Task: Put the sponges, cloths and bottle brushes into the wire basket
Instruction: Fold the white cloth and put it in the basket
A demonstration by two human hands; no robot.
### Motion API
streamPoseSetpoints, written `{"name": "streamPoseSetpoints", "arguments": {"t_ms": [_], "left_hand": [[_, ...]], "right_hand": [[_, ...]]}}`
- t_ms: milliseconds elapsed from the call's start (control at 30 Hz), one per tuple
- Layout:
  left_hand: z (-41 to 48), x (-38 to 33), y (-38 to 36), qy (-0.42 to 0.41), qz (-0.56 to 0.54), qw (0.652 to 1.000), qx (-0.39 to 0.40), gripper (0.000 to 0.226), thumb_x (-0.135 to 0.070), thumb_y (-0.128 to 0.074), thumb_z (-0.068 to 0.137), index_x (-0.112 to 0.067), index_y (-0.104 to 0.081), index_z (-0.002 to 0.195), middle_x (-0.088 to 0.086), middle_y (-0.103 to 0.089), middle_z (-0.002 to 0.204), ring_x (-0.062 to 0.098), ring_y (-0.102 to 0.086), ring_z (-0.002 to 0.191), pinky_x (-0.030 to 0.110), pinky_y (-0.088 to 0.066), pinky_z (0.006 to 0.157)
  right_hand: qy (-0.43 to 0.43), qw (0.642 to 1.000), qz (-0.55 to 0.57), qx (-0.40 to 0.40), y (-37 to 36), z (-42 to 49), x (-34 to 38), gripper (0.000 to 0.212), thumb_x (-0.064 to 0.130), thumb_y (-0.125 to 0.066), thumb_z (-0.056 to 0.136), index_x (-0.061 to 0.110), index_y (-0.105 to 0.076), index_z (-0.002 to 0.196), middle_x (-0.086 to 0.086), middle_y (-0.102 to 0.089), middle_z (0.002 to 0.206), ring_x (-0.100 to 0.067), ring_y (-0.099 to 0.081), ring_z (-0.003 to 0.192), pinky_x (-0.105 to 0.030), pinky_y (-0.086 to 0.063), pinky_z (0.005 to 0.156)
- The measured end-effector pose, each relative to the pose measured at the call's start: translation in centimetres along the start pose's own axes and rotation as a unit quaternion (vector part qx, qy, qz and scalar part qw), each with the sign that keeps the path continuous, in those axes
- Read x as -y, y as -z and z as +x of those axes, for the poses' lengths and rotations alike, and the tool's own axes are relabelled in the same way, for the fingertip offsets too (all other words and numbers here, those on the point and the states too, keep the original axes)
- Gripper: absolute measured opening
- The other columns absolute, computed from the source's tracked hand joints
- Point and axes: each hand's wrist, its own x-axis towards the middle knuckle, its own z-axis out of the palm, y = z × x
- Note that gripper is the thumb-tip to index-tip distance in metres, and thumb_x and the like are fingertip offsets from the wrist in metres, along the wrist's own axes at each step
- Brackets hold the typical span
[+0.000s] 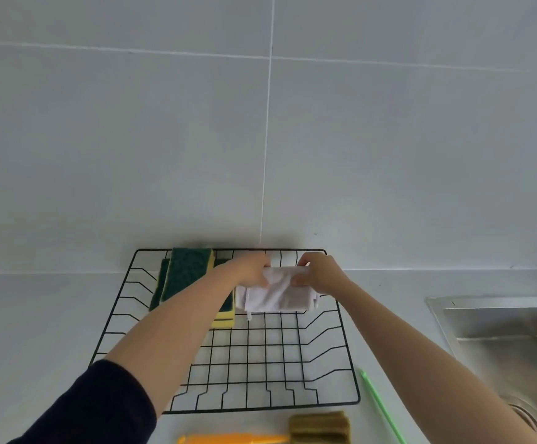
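Brush [260,439]: orange handle, olive head, just outside basket [340,322] near edge
Hands: left [251,269] and right [320,270] both pinching cloth [276,294]
Cloth: white, over basket's far end
Sponges [185,275]: inside basket, far left

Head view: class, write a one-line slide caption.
Both hands, left and right, lower a folded white cloth into the black wire basket beside green-and-yellow sponges.

The wire basket [340,315] at the centre of the frame is black, a square grid. Inside it, at upper left, the sponges [187,274] are dark green over yellow; the cloth [276,293] is white. At lower centre, an orange handle [235,439] with an olive brush head [320,427]; a light green rod [379,408]. Pale grey worktop [36,315], grey tiled wall [132,139], black sleeve [94,408].
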Motion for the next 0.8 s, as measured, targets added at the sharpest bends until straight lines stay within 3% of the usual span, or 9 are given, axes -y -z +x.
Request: {"name": "streamPoseSetpoints", "arguments": {"t_ms": [167,233,333,433,500,600,700,800], "left_hand": [[1.5,0.7,-0.3,0.015,0.047,0.998,0.027,0.034,-0.015,-0.058,0.088,0.002,-0.056,0.117,0.007,-0.049,0.094,0.021,-0.045,0.083,0.022,-0.029,0.053],[1.8,0.6,-0.6,0.022,0.069,0.997,0.03,0.03,-0.014,-0.057,0.089,0.002,-0.058,0.114,0.008,-0.051,0.09,0.022,-0.047,0.08,0.021,-0.028,0.049],[2.2,0.4,-1.2,0.035,0.103,0.994,0.024,0.027,-0.011,-0.053,0.09,0.001,-0.057,0.114,0.005,-0.05,0.078,0.02,-0.047,0.072,0.021,-0.028,0.045],[2.5,0.3,-1.8,0.046,0.13,0.99,0.016,0.024,-0.008,-0.049,0.091,-0.001,-0.057,0.112,-0.001,-0.038,0.064,0.015,-0.042,0.06,0.021,-0.029,0.045],[2.4,0.3,-2.0,0.048,0.15,0.987,0.003,0.022,-0.007,-0.047,0.091,-0.001,-0.058,0.11,0.0,-0.036,0.063,0.015,-0.041,0.058,0.023,-0.03,0.047],[2.0,0.2,-2.5,0.045,0.184,0.982,-0.027,0.024,-0.004,-0.045,0.09,-0.002,-0.058,0.11,0.005,-0.052,0.074,0.022,-0.055,0.071,0.028,-0.044,0.058],[1.7,0.0,-3.3,0.052,0.21,0.975,-0.055,0.023,-0.004,-0.044,0.091,-0.003,-0.062,0.106,0.013,-0.066,0.106,0.028,-0.064,0.097,0.031,-0.049,0.071],[1.4,-0.1,-3.8,0.05,0.231,0.968,-0.083,0.023,-0.003,-0.043,0.093,-0.003,-0.063,0.105,0.013,-0.066,0.11,0.028,-0.064,0.1,0.031,-0.051,0.075]], "right_hand": [[0.002,0.996,-0.085,0.039,-1.2,1.3,0.8,0.037,0.016,-0.061,0.084,0.004,-0.053,0.118,-0.017,-0.056,0.118,-0.031,-0.054,0.107,-0.03,-0.04,0.073],[-0.003,0.993,-0.107,0.05,-1.7,1.6,0.7,0.036,0.016,-0.059,0.085,0.004,-0.053,0.118,-0.018,-0.056,0.12,-0.032,-0.055,0.105,-0.028,-0.036,0.07],[-0.006,0.989,-0.14,0.053,-2.4,1.9,0.7,0.027,0.014,-0.054,0.086,0.002,-0.053,0.111,-0.015,-0.052,0.099,-0.027,-0.047,0.084,-0.026,-0.033,0.054],[-0.015,0.983,-0.177,0.045,-2.9,2.1,1.0,0.013,0.01,-0.047,0.088,0.005,-0.053,0.099,-0.009,-0.043,0.09,-0.026,-0.043,0.083,-0.025,-0.027,0.049],[-0.024,0.977,-0.206,0.047,-3.5,2.3,1.2,0.012,0.008,-0.043,0.09,0.005,-0.054,0.095,-0.011,-0.046,0.092,-0.031,-0.049,0.092,-0.024,-0.037,0.058],[-0.028,0.969,-0.242,0.041,-4.5,2.5,1.2,0.032,0.008,-0.04,0.093,0.007,-0.049,0.124,-0.014,-0.045,0.126,-0.033,-0.051,0.117,-0.034,-0.046,0.086],[-0.026,0.964,-0.264,0.034,-5.1,2.5,1.0,0.036,0.008,-0.039,0.094,0.009,-0.046,0.13,-0.013,-0.04,0.132,-0.03,-0.051,0.119,-0.034,-0.046,0.092],[-0.035,0.963,-0.266,0.036,-5.1,2.2,1.0,0.038,0.007,-0.039,0.094,0.007,-0.043,0.132,-0.013,-0.036,0.136,-0.029,-0.05,0.12,-0.034,-0.046,0.092]]}}
